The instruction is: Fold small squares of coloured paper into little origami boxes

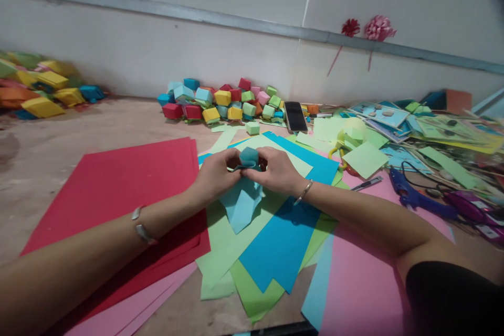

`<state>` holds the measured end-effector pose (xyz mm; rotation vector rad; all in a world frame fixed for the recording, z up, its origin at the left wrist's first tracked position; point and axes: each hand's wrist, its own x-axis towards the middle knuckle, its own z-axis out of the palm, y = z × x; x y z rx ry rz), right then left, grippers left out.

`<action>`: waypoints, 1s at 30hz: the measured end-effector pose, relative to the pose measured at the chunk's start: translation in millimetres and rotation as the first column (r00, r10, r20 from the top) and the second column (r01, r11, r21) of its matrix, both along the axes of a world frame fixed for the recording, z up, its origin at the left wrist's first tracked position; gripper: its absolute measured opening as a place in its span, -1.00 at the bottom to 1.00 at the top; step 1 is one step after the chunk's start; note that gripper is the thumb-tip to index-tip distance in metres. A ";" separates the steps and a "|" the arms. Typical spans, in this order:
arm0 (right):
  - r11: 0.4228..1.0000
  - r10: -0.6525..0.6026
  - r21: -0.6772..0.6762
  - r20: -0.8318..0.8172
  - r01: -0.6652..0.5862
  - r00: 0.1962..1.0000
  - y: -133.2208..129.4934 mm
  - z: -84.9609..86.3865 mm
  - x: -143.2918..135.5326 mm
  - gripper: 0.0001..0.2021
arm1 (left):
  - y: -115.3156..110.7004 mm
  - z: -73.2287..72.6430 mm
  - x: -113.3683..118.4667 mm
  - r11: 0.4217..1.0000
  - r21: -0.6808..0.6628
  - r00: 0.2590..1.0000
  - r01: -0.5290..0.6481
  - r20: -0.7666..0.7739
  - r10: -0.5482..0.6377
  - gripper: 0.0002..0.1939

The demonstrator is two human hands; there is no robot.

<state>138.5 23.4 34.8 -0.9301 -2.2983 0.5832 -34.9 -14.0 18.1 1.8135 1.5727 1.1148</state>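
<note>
A light blue folded paper (241, 205) is between my two hands, over the middle of the table. Its upper part is bent into a rounded shape, and a pointed flap hangs down toward me. My left hand (216, 177) pinches it from the left, thumb and fingers closed on its edge. From the right, my right hand (279, 170) grips the same paper, its thumb near the left fingertips. Beneath lie pale green sheets (224, 252) and a bright blue sheet (279, 241).
Red sheets (129, 189) lie left, pink sheets (362, 273) right. Small coloured paper boxes (222, 98) and a phone (295, 116) stand behind. A cutter (367, 184), a blue glue gun (421, 200) and yellow-handled scissors (336, 152) are on the right.
</note>
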 end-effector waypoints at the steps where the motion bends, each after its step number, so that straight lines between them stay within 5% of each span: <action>1: 1.000 -0.001 -0.009 -0.009 0.000 1.000 0.1 -0.1 0.0 -0.76 | -0.5 0.7 0.8 1.000 0.001 1.000 -0.001 0.005 0.001 -0.81; 7: 0.998 -0.036 -0.051 -0.052 0.034 0.998 6.7 -3.8 -0.3 -0.88 | -5.2 8.5 6.9 0.990 -0.097 0.953 0.103 0.295 -0.070 -0.61; 11: 0.992 -0.095 -0.092 -0.067 0.089 0.993 11.5 -3.8 0.9 -0.84 | -5.5 9.5 8.8 0.969 -0.242 0.885 0.053 0.460 0.067 -0.59; 18: 0.980 -0.021 -0.198 -0.107 -0.001 0.994 13.8 -3.8 3.9 -0.97 | -7.8 10.8 8.4 0.971 -0.228 0.906 0.073 0.422 0.031 -0.65; 25: 0.855 -0.122 -0.502 -0.436 -0.128 0.892 22.0 -12.5 0.4 -0.90 | -4.3 7.1 7.5 0.970 -0.218 0.915 0.106 0.404 -0.009 -0.64; 30: 0.835 -0.138 -0.529 -0.464 -0.149 0.875 25.4 -12.8 1.2 -0.86 | 0.6 -2.1 4.3 0.986 -0.166 0.958 0.011 0.283 0.037 -0.61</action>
